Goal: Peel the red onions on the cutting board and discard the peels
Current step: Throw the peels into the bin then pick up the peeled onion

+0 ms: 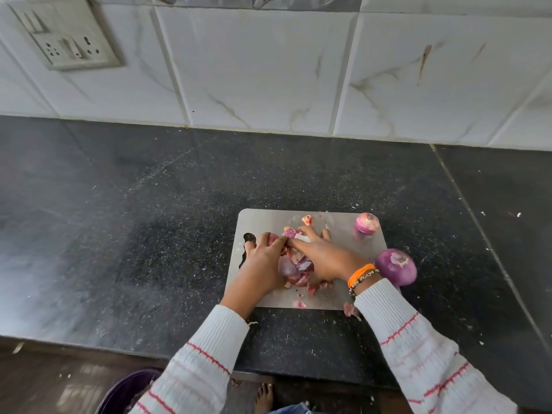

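Just right of the frame's centre, on the steel cutting board [343, 234], I see my left hand [263, 258] and right hand [321, 253] meeting over a heap of red onion peels [295, 268], fingers curled into the skins and gripping them. A knife [327, 220] pokes out beyond the right hand. One peeled onion [367, 223] sits at the board's upper right corner; a larger onion [395, 266] rests at its right edge, beside my right wrist.
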`<state>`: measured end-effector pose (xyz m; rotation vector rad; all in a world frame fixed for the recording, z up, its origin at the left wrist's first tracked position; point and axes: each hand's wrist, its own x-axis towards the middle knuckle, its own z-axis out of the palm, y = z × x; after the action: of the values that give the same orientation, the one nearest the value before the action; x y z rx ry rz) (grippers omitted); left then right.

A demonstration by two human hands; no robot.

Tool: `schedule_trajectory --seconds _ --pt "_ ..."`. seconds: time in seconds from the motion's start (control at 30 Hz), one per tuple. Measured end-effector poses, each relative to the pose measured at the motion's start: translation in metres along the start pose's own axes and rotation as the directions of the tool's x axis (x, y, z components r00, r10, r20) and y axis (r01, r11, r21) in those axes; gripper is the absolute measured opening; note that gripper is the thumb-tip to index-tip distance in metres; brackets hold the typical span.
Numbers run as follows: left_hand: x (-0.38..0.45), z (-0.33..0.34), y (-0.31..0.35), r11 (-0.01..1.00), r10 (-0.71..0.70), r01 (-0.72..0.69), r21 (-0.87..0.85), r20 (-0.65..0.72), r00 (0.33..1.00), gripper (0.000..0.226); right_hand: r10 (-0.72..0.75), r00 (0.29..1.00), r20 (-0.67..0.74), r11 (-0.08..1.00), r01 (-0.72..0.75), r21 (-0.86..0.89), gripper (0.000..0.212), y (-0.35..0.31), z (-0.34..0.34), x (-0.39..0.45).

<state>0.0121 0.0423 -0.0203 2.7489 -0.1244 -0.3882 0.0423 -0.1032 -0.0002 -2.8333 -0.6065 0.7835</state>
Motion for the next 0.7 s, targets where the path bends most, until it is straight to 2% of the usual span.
schedule_trajectory --seconds 0.1,0.2,0.3,0.4,0.53,0.63,0.7 --pt "-0.002 0.011 0.002 0.998 -0.043 0.035 -0.059 -0.130 0.991 0.073 0.009 0.996 -0.085 0.998 -0.003 0.066 0.083 0.000 0.005 0.000" --pt "-0.004 0.018 0.003 0.974 -0.093 0.043 -0.221 -0.221 0.971 0.059 -0.006 0.986 -0.168 0.993 0.025 0.114 0.075 -0.004 0.006 -0.004" --pt "-0.006 0.016 0.007 0.937 -0.119 0.014 -0.348 -0.282 0.952 0.046 -0.018 0.951 -0.308 0.986 0.067 0.150 0.058 -0.007 0.008 -0.009" --pt "-0.009 0.011 0.011 0.917 -0.145 0.013 -0.399 -0.304 0.941 0.034 -0.011 0.899 -0.438 0.987 0.079 0.138 0.041 -0.012 0.011 -0.013" --pt "-0.008 0.009 0.010 0.897 -0.179 0.010 -0.442 -0.342 0.923 0.027 -0.001 0.864 -0.503 0.987 0.082 0.139 0.031 -0.014 0.014 -0.014" --pt "-0.012 0.005 0.008 0.831 -0.248 0.045 -0.555 -0.296 0.923 0.025 0.046 0.867 -0.497 0.954 0.110 0.280 0.026 -0.009 0.012 -0.014" --pt "-0.015 0.000 0.008 0.735 -0.295 0.068 -0.674 -0.227 0.928 0.020 0.083 0.878 -0.471 0.913 0.123 0.390 0.023 -0.006 0.007 -0.015"
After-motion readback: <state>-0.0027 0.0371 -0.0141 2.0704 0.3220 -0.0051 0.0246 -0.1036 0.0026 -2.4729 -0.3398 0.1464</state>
